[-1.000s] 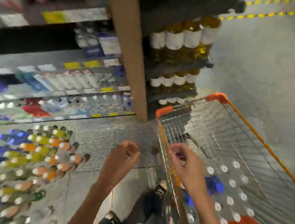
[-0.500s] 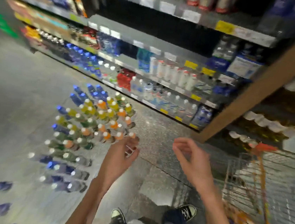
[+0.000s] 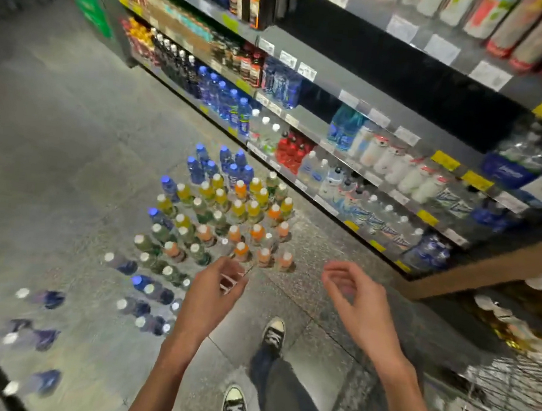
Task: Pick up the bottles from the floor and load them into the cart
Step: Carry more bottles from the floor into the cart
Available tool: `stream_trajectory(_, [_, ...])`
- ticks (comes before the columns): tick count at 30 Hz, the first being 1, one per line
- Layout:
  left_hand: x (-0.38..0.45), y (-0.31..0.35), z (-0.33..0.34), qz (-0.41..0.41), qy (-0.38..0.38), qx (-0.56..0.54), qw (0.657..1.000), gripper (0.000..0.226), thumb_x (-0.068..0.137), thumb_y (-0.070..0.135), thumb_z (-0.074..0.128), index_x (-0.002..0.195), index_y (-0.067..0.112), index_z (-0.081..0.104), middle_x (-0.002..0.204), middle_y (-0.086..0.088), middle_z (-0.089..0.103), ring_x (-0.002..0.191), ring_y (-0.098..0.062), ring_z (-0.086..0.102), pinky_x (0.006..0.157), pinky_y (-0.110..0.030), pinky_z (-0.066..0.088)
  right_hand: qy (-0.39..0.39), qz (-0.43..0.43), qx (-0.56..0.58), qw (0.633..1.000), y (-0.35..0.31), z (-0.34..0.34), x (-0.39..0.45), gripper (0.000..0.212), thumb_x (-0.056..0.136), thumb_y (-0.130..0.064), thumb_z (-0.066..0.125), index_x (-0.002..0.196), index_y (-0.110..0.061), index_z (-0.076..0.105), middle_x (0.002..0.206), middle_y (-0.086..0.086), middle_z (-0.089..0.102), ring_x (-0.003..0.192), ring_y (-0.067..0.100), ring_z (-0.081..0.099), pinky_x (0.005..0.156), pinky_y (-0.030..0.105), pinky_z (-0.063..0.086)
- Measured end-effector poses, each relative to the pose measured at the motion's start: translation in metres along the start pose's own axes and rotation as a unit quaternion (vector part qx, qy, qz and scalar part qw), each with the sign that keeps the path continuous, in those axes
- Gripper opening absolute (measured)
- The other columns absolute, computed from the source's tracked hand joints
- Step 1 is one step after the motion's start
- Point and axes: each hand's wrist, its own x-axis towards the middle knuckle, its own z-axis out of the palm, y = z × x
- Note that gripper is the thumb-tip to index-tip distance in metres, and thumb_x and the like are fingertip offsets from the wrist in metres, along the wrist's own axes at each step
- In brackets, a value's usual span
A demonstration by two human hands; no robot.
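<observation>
Bottles (image 3: 224, 213): we count a dense block standing upright on the floor (image 3: 48, 163), caps up, long axes vertical; blue ones at the far end, yellow, green and orange in the middle, clear and dark ones nearer. The block runs from far right to near left, parallel to the shelving (image 3: 354, 140) on its right, with a narrow strip of bare floor between the two. A few blurred stragglers (image 3: 46, 298) stand apart at near left; we cannot tell their tilt. Open floor: a wide grey stretch to the left of the block, and a tiled patch near us where our two sneakers (image 3: 273, 334) stand. Cart (image 3: 510, 401): wire basket at the near right edge, only partly in view. Left hand (image 3: 215, 295): empty, fingers loosely curled, hanging over the block's near end without touching it. Right hand (image 3: 358, 298): empty, fingers loosely curled, raised over bare floor between block and cart.
</observation>
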Motion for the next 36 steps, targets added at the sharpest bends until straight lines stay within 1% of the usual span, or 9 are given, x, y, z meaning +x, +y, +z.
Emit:
stream_trajectory(5, [0.07, -0.014, 0.01, 0.006, -0.022, 0.037, 0.999, 0.01, 0.089, 0.033, 0.07, 0.095, 0.029, 0.062, 0.084, 0.017, 0.067, 0.074, 0.001, 0.063, 0.066, -0.027, 0.055, -0.011, 0.026, 0.019, 0.999, 0.018, 0.02, 0.067, 0.015, 0.093, -0.021, 0.07, 0.107, -0.025, 0.067, 0.098, -0.015, 0.071, 0.092, -0.001, 0.067, 0.081, 0.011, 0.052])
stream_trajectory(8, [0.114, -0.018, 0.019, -0.002, -0.038, 0.064, 0.997, 0.012, 0.088, 0.033, 0.07, 0.094, 0.028, 0.061, 0.082, 0.015, 0.066, 0.073, -0.001, 0.063, 0.067, -0.032, 0.057, -0.025, 0.023, 0.029, 0.999, 0.028, 0.029, 0.106, 0.017, 0.094, -0.029, 0.068, 0.11, -0.026, 0.066, 0.101, -0.015, 0.07, 0.095, -0.001, 0.067, 0.082, 0.014, 0.053])
stream_trajectory(12, [0.178, -0.033, 0.049, 0.01, -0.077, 0.089, 0.993, 0.015, 0.088, 0.03, 0.07, 0.097, 0.026, 0.059, 0.082, 0.011, 0.066, 0.072, -0.004, 0.063, 0.066, -0.032, 0.056, -0.033, 0.042, 0.011, 0.999, 0.066, 0.052, 0.166, 0.012, 0.095, -0.025, 0.067, 0.107, -0.029, 0.064, 0.097, -0.015, 0.068, 0.091, 0.0, 0.065, 0.077, 0.018, 0.053])
stream_trajectory(15, [0.226, -0.067, 0.09, -0.002, -0.123, 0.116, 0.986, 0.019, 0.087, 0.031, 0.071, 0.097, 0.023, 0.058, 0.082, 0.009, 0.065, 0.071, -0.008, 0.063, 0.068, -0.037, 0.056, -0.016, 0.05, -0.044, 0.998, 0.114, 0.084, 0.21, 0.018, 0.092, -0.015, 0.068, 0.106, -0.025, 0.063, 0.088, -0.016, 0.063, 0.08, 0.002, 0.062, 0.071, 0.026, 0.055])
stream_trajectory(17, [0.253, -0.102, 0.122, -0.017, -0.172, 0.152, 0.973, 0.027, 0.085, 0.033, 0.072, 0.102, 0.02, 0.057, 0.087, 0.005, 0.064, 0.075, -0.015, 0.063, 0.071, -0.039, 0.055, -0.051, 0.105, -0.056, 0.992, 0.155, 0.111, 0.23, 0.017, 0.094, -0.015, 0.066, 0.11, -0.019, 0.065, 0.086, -0.016, 0.063, 0.076, 0.002, 0.061, 0.073, 0.027, 0.055])
stream_trajectory(23, [0.334, -0.222, 0.235, -0.065, -0.249, 0.223, 0.94, 0.047, 0.081, 0.034, 0.076, 0.118, 0.015, 0.053, 0.107, -0.007, 0.064, 0.095, -0.026, 0.062, 0.077, -0.037, 0.05, -0.079, 0.17, -0.09, 0.978, 0.314, 0.198, 0.274, 0.019, 0.089, -0.012, 0.072, 0.105, -0.014, 0.063, 0.092, -0.008, 0.06, 0.072, -0.005, 0.05, 0.07, 0.018, 0.042])
stream_trajectory(25, [0.361, -0.266, 0.275, -0.062, -0.261, 0.233, 0.935, 0.055, 0.08, 0.033, 0.078, 0.123, 0.012, 0.052, 0.115, -0.01, 0.063, 0.104, -0.028, 0.061, 0.081, -0.038, 0.05, -0.092, 0.195, -0.104, 0.971, 0.362, 0.226, 0.293, 0.026, 0.09, -0.017, 0.071, 0.114, -0.012, 0.061, 0.106, -0.001, 0.061, 0.084, 0.005, 0.056, 0.077, 0.019, 0.044])
stream_trajectory(29, [0.406, -0.344, 0.348, -0.04, -0.275, 0.274, 0.921, 0.068, 0.076, 0.031, 0.081, 0.131, 0.012, 0.047, 0.131, -0.011, 0.054, 0.116, -0.029, 0.056, 0.09, -0.038, 0.048, -0.109, 0.22, -0.162, 0.956, 0.46, 0.282, 0.331, 0.05, 0.086, -0.024, 0.075, 0.131, -0.016, 0.054, 0.128, 0.005, 0.056, 0.116, 0.024, 0.057, 0.096, 0.038, 0.047])
stream_trajectory(36, [0.444, -0.446, 0.437, -0.006, -0.27, 0.291, 0.918, 0.091, 0.07, 0.016, 0.085, 0.145, 0.016, 0.035, 0.14, -0.009, 0.045, 0.122, -0.032, 0.051, 0.1, -0.04, 0.045, -0.158, 0.225, -0.154, 0.949, 0.585, 0.351, 0.373, 0.092, 0.071, -0.02, 0.09, 0.148, -0.008, 0.041, 0.151, 0.013, 0.042, 0.14, 0.029, 0.04, 0.116, 0.032, 0.03])
